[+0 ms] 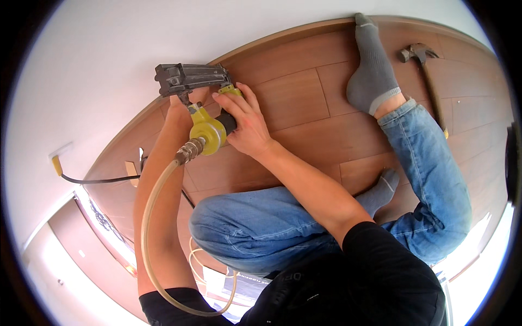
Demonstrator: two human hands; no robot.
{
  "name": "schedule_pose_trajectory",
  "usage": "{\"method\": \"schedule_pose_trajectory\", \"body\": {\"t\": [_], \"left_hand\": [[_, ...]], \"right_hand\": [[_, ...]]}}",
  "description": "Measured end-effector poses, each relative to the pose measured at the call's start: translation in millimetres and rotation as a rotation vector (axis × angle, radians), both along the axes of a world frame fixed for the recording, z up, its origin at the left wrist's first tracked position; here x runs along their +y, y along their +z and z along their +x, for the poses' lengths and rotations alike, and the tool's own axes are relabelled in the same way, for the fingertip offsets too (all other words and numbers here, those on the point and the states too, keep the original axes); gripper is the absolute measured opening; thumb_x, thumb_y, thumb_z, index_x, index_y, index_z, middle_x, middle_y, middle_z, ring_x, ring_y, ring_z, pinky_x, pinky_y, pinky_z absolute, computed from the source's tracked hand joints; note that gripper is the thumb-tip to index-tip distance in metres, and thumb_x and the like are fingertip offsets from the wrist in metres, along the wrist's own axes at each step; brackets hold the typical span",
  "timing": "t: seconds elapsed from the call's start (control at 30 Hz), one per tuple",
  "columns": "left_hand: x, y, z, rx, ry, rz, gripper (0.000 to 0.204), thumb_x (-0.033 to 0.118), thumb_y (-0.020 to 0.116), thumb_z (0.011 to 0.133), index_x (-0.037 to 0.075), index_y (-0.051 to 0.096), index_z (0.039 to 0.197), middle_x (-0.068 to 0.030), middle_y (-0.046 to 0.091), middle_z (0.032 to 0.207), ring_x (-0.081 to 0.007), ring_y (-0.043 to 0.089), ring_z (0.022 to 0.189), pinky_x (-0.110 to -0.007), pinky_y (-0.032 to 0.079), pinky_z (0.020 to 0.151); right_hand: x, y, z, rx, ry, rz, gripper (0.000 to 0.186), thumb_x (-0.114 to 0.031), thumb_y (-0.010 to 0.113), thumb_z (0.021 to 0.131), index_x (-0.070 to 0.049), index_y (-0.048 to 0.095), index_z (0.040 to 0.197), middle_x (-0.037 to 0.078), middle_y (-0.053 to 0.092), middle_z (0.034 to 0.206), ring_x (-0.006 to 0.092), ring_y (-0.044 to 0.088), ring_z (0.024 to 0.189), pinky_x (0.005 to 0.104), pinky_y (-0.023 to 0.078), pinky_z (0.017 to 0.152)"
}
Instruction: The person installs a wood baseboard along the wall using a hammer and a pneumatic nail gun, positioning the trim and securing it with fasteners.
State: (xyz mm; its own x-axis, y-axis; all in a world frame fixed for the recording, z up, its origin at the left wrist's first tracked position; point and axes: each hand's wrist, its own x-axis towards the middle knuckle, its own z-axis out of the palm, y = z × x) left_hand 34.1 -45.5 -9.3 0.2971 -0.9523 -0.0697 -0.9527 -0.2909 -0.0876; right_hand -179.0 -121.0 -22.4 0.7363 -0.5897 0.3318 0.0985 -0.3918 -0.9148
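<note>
A yellow-green and black air nailer (pixel 209 129) is held near the wall, above the wooden baseboard (pixel 283 39). My right hand (pixel 247 117) wraps round its yellow body, with the fingers over the top by the dark magazine. Behind the nailer, my left hand (pixel 178 106) reaches low toward the baseboard; its fingers are mostly hidden, so what they touch cannot be seen. A pale air hose (pixel 145 233) runs from the metal coupling at the tool's end and loops down past my left forearm.
On the wood floor (pixel 293 100) a claw hammer (pixel 429 89) lies at the right, beyond my outstretched socked foot (pixel 374 65). A black cable (pixel 98 180) runs from a yellow plug (pixel 57 165) at the left wall, past a small wood piece (pixel 131 173). A printed box (pixel 244 287) sits near my knee.
</note>
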Motion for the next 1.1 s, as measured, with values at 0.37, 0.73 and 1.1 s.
{"method": "schedule_pose_trajectory", "body": {"t": [0.37,0.73,1.1], "left_hand": [[-8,1,-12,0.024,-0.017,0.023,0.016,0.013,0.064,0.093,0.005,0.069,0.107,-0.0176,0.072,0.096,-0.0331,0.071,0.085,-0.044,0.056,0.074],[-11,8,-9,0.015,-0.007,0.047,0.018,0.014,0.062,0.093,0.005,0.072,0.105,-0.0185,0.073,0.099,-0.0341,0.072,0.090,-0.045,0.057,0.079],[-3,17,-16,0.024,0.023,0.077,0.022,0.015,0.060,0.092,0.005,0.075,0.103,-0.0194,0.075,0.102,-0.0351,0.073,0.095,-0.046,0.057,0.083]], "right_hand": [[-1,-10,-2,0.028,-0.032,-0.010,0.066,-0.004,0.078,0.070,-0.014,0.064,0.133,0.011,0.064,0.130,0.0443,0.046,0.134,0.0528,0.036,0.121],[-6,-2,-18,0.008,0.004,-0.061,0.064,-0.002,0.078,0.073,-0.012,0.064,0.135,0.012,0.066,0.126,0.0436,0.051,0.129,0.0529,0.041,0.117],[-2,-5,-6,0.016,-0.024,-0.034,0.070,0.000,0.077,0.068,-0.015,0.064,0.135,0.009,0.065,0.127,0.0449,0.048,0.132,0.0536,0.040,0.118]]}}
